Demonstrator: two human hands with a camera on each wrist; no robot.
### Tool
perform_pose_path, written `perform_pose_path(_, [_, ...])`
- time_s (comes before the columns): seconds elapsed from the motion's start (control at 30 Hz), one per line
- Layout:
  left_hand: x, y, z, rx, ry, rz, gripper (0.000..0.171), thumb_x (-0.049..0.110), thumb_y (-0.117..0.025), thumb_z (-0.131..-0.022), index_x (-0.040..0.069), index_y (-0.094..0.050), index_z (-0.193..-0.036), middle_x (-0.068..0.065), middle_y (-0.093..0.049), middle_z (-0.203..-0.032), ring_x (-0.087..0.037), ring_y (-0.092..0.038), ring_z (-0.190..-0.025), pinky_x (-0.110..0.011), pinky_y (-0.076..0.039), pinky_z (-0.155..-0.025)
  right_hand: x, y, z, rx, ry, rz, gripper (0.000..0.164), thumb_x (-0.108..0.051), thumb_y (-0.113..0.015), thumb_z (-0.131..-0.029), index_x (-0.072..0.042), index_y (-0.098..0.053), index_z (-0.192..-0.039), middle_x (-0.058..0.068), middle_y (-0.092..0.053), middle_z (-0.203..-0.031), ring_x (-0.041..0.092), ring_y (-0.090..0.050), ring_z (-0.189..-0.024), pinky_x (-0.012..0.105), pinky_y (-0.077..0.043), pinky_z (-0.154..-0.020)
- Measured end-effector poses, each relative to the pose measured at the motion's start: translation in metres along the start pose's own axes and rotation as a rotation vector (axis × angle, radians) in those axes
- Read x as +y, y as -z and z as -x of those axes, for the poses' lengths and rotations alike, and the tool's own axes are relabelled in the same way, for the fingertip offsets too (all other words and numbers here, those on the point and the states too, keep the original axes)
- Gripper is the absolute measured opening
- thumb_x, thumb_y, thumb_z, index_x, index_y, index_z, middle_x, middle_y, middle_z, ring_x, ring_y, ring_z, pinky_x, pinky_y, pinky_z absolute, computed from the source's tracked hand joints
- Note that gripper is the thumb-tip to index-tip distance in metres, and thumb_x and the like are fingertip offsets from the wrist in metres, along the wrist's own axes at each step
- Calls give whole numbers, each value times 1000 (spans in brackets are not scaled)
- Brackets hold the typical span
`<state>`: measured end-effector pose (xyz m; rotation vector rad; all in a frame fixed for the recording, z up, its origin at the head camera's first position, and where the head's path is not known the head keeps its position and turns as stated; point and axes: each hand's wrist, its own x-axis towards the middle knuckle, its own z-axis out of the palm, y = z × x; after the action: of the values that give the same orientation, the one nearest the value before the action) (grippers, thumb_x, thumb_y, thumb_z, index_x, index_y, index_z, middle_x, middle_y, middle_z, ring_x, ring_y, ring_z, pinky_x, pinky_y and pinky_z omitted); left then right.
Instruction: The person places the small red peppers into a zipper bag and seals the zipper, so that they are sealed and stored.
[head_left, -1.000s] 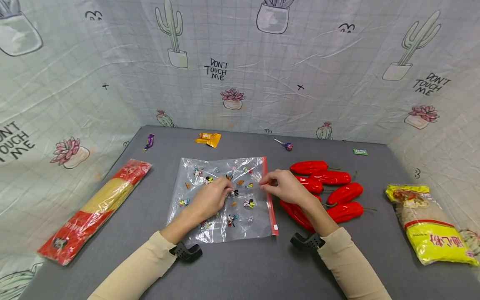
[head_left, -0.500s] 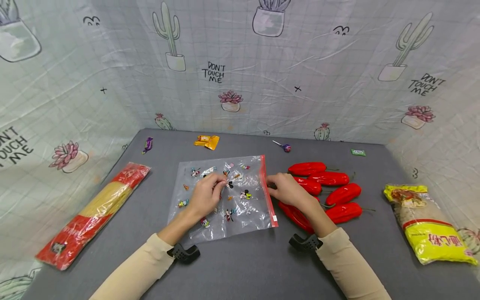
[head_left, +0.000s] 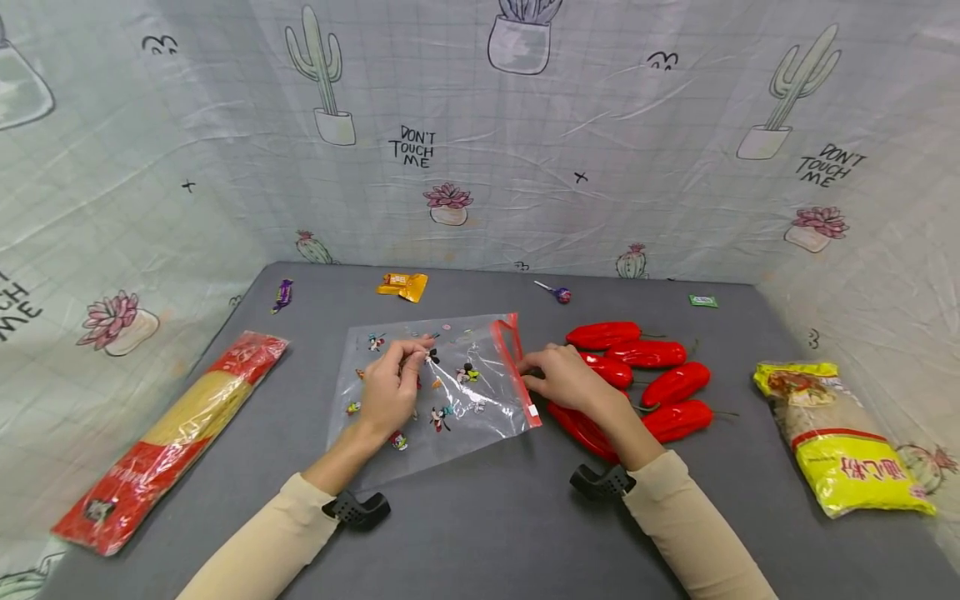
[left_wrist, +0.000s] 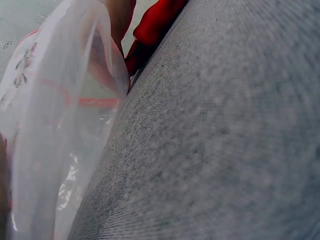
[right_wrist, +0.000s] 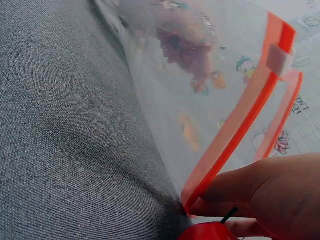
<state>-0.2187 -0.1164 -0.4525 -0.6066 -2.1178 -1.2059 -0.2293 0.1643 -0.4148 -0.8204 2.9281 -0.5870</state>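
A clear zip bag point(head_left: 480, 408) with cartoon prints and a red zip edge lies on the table, its right end lifted and its mouth parted. My left hand point(head_left: 392, 387) pinches the bag's upper layer between thumb and fingers. At the red edge, my right hand point(head_left: 562, 379) holds the rim with curled fingers. In the right wrist view, the fingertips of that hand point(right_wrist: 270, 195) meet the lower end of the red strip point(right_wrist: 240, 122), below a white slider point(right_wrist: 280, 61). The left wrist view shows the bag's raised film point(left_wrist: 55, 115); the left fingers are mostly hidden there.
Several red peppers point(head_left: 678, 383) lie beside and under my right forearm. A noodle pack point(head_left: 180, 433) is at left, a yellow bag point(head_left: 843, 442) at right. Along the back lie a purple candy point(head_left: 282, 295), an orange packet point(head_left: 402, 286), a lollipop point(head_left: 553, 292) and a green packet point(head_left: 703, 301).
My left hand has shifted left and up, drawing the bag's upper layer with it. The red edge has lifted and its two strips have parted. My right hand stays near the rim.
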Motion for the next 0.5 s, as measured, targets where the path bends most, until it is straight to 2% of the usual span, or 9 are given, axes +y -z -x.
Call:
perform_pose_path(0.1, [-1,-1,1,-4,-27,-5,13,17,-53,-96,7,-60,-91,-7,-71,-106,-20,-66,-106,-15,-41,-60,1,4,0,5,9,-31,15,-23,-65,-88,-21,-72,-101,-6,-70,-94,16,-56,-88,34,-44,-81])
perform_pose_path(0.2, [-2,-1,2,-7,-40,-14,15,18,-53,-96,6,-60,-90,-7,-71,-106,-20,-66,-105,-16,-42,-60,4,11,2,23,-17,-82,17,-22,-65,-88,-20,-71,-103,-4,-70,-97,17,-58,-90,34,-48,-81])
perform_pose_path(0.33, [-3,-1,3,-22,-25,-8,14,19,-53,-96,9,-60,-91,-5,-71,-106,-17,-66,-105,-15,-41,-59,13,23,5,76,-63,-125,21,-23,-66,-87,-15,-70,-107,-1,-70,-102,19,-61,-95,37,-51,-83])
perform_pose_path(0.5, [-3,0,3,-41,-9,-12,11,19,-53,-96,12,-60,-92,-3,-72,-105,-14,-66,-105,-13,-38,-54,26,38,11,113,-120,-135,30,-23,-67,-86,-10,-66,-114,4,-67,-111,23,-60,-104,42,-49,-90])
